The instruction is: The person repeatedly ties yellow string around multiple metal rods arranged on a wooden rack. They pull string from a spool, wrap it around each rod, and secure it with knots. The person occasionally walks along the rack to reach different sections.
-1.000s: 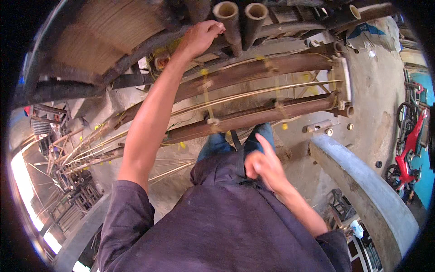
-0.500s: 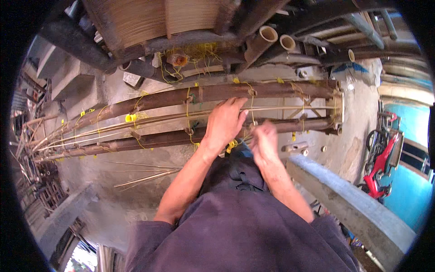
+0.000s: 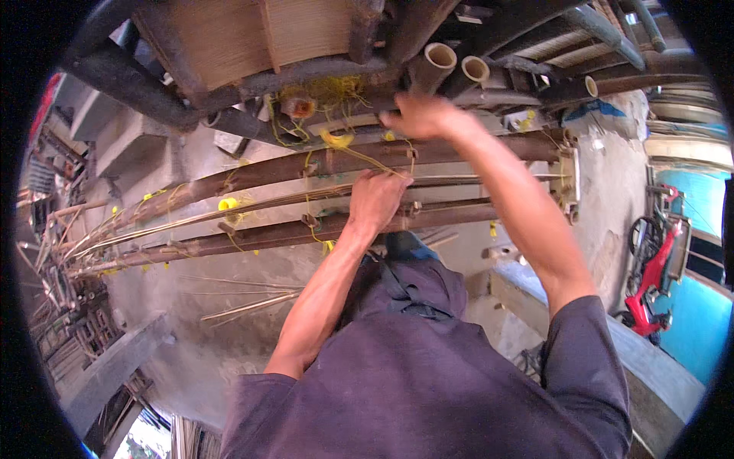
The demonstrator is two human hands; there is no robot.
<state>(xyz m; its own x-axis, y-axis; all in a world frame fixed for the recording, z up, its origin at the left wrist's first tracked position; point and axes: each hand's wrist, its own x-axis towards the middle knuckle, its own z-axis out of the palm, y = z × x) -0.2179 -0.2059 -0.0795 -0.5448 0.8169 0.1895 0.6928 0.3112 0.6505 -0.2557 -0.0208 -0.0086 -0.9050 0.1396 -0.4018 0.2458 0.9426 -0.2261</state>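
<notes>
Two dark bamboo poles run across the view, the far pole and the near pole. Between them lies a bundle of thin bamboo strips. My left hand is closed in a fist over the strips, between the poles. A yellow cord slants from a loose loop near the far pole to the fingers of that fist, which seem to pinch it. My right hand is raised beyond the far pole, smeared by motion. Whether its fingers hold anything cannot be made out.
A tangle of yellow cord lies ahead, near thick bamboo tubes. Yellow ties hang along the poles. Concrete blocks stand at far left, loose strips lie on the floor, and a red motorcycle is at right.
My right hand has swung up and away from the near pole to beyond the far one. My left hand has closed from a flat pose, and a cord loop now shows beside it.
</notes>
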